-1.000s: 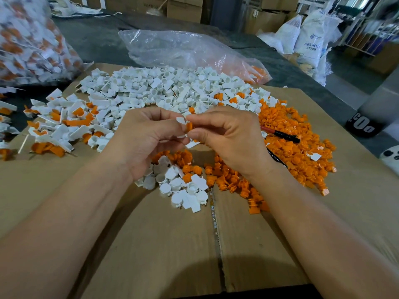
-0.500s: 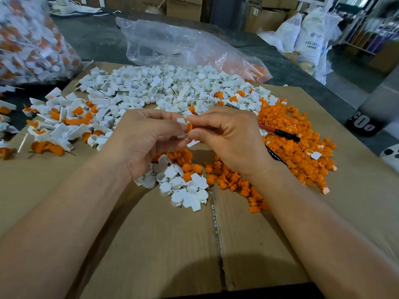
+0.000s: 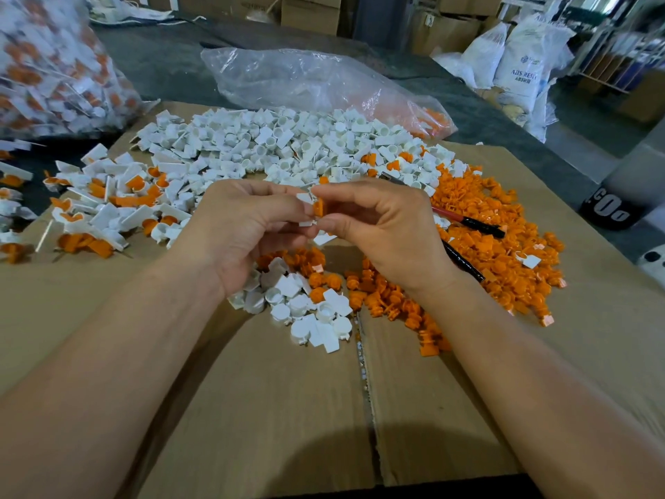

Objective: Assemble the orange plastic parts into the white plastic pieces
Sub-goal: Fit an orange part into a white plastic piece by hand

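I see right grip point(image 3: 388, 232) pinching orange part point(image 3: 318, 207), upright, touching white piece point(image 3: 305, 199) pinched in left grip point(image 3: 248, 228), immediately left, above cardboard surface point(image 3: 288, 408). Likely push leftward.

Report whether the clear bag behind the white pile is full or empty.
Mostly empty: clear bag lies slack, few orange parts at its right end.

Brown cardboard boxes point(image 3: 309, 12) stand stacked at the back. White sacks point(image 3: 521, 55) lean together at the far right. A dark grey cloth point(image 3: 172, 66) covers the table beyond the far edge of the flat cardboard sheet point(image 3: 270, 408).
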